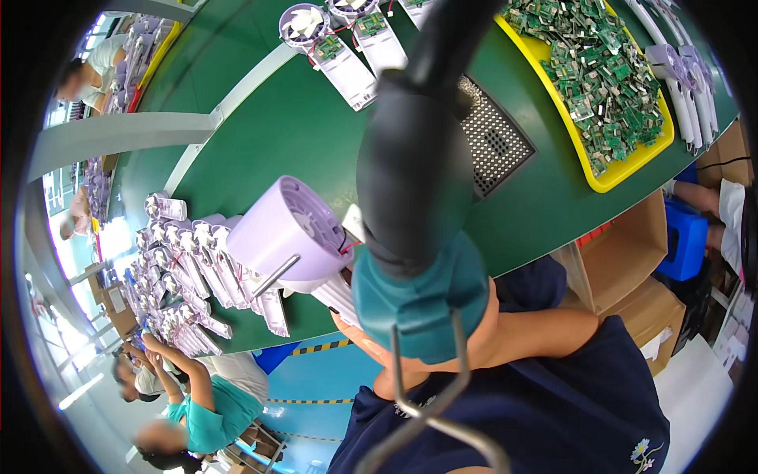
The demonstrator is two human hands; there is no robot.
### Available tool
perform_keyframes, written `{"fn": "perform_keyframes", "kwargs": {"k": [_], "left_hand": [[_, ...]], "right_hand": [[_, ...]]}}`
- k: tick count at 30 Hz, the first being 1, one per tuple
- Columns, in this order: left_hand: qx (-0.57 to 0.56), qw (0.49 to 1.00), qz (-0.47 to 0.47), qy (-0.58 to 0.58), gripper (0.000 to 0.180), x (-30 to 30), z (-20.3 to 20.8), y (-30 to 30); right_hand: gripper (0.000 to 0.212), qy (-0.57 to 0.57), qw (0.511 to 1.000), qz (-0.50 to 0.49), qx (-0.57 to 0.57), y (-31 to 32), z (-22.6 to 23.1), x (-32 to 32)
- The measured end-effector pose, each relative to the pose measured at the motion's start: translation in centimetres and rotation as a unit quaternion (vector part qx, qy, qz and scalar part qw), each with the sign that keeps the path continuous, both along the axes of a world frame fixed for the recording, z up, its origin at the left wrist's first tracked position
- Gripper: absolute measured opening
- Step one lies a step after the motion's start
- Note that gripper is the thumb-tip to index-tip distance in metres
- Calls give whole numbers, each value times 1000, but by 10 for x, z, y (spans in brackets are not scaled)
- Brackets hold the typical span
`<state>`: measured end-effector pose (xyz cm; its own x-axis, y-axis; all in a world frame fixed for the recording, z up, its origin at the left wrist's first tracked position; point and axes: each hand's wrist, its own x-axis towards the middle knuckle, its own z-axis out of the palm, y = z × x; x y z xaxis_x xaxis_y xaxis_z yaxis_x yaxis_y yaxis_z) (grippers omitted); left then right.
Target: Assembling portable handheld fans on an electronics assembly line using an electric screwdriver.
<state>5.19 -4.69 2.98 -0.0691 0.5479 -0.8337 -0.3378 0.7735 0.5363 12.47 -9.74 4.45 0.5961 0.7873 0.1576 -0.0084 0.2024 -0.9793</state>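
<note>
A lilac handheld fan point(272, 233) with a round head and a pale handle is tilted over the near edge of the green table. My left hand point(362, 338) is closed around its handle, only partly showing. Across the fan head's side lies a thin metal rod point(276, 276). My right hand point(491, 314) is mostly hidden behind a blurred black and teal hanging tool point(418, 292) with a bent wire loop; its fingers do not show. Its forearm comes in from the right toward the handle.
Many part-built fans point(185, 272) lie in rows at left, with open fan housings point(343, 71) at the back. A yellow tray point(602, 183) holds green circuit boards. Beside it is a perforated dark plate point(497, 138). Cardboard boxes point(624, 265) stand at right; co-workers point(217, 407) sit at left.
</note>
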Motion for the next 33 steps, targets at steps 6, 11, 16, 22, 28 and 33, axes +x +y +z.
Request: {"fn": "perform_keyframes", "kwargs": {"k": [6, 11, 16, 22, 28, 33], "left_hand": [[271, 825, -371, 329, 66, -31, -25, -8], [427, 453, -592, 512, 76, -61, -40, -14], [411, 891, -193, 16, 83, -29, -32, -36], [356, 912, -204, 10, 88, -29, -19, -29], [349, 918, -187, 4, 77, -27, -16, -27], [341, 924, -171, -1, 69, -24, -17, -25]], "right_hand": [[78, -15, 1000, -5, 0, 3, 0, -5], [76, 30, 997, -53, 46, 3, 2, -4], [84, -39, 994, -85, 47, -5, -5, 1], [81, -16, 994, -81, 76, 5, -7, 0], [77, -36, 995, -72, 66, 2, -3, 4], [65, 19, 992, -103, 75, 9, -2, -3]]}}
